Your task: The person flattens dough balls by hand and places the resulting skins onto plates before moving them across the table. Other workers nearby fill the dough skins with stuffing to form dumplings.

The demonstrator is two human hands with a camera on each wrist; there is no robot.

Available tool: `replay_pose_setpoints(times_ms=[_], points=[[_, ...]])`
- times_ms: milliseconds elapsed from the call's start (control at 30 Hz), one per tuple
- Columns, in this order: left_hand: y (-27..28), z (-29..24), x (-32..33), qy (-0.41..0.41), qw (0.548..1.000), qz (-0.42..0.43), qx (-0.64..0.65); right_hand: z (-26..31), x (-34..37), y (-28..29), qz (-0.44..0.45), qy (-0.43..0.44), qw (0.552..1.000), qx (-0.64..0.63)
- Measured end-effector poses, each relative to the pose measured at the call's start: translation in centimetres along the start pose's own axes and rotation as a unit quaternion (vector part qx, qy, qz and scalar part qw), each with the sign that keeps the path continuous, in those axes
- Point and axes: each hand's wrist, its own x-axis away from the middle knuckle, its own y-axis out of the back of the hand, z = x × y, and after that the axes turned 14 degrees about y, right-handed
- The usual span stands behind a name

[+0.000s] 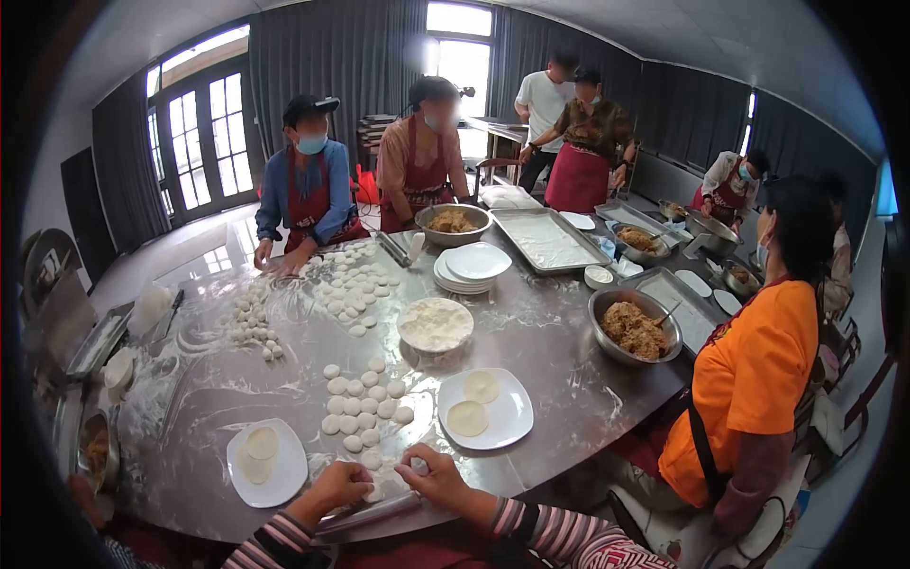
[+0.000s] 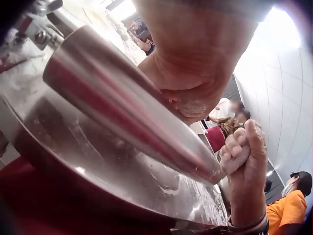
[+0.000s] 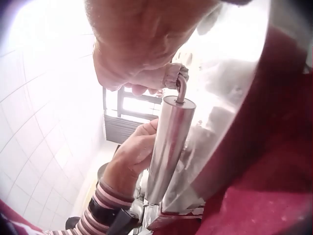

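Note:
A metal roller (image 1: 372, 515) with a bent crank lies along the table's front edge. My right hand (image 1: 441, 477) grips the crank's pale wrapped handle (image 3: 175, 76), fingers curled round it. Behind the roller is my left hand (image 1: 339, 486), its fingers bent and their tips hidden from the wrist views; I cannot tell whether they pinch anything. Floured round dough pieces (image 1: 353, 406) sit in a cluster just beyond both hands. Thin round wrappers lie on a white plate (image 1: 296, 474) to the left, and more on another plate (image 1: 519, 408) to the right.
A flour bowl (image 1: 436, 327) and stacked white plates (image 1: 476, 263) stand mid-table. To the right is a steel bowl of filling (image 1: 635, 327), near a seated person in orange (image 1: 758, 379). Two people work dough across the table. Metal trays (image 1: 550, 239) lie at the far right.

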Motion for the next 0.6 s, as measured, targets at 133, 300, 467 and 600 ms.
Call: replay_pose_setpoints(times_ms=[133,300,467,600], points=[[-0.2,-0.8,0.8,-0.013,0.999,-0.022,-0.026,0.1,-2.0,-0.7,-0.025,0.124,0.988,0.086],[-0.6,0.7,1.0,-0.033,0.997,-0.065,-0.027,-1.1,0.9,-0.1,-0.014,0.032,0.998,0.054],[-1.1,-0.6,0.9,-0.088,0.991,-0.055,-0.087,-2.9,-1.3,-0.9,-0.008,0.020,0.995,0.096],[0.4,-1.6,0.6,-0.055,0.986,-0.019,-0.156,-3.0,-0.9,-0.9,0.003,0.011,0.994,0.106]])
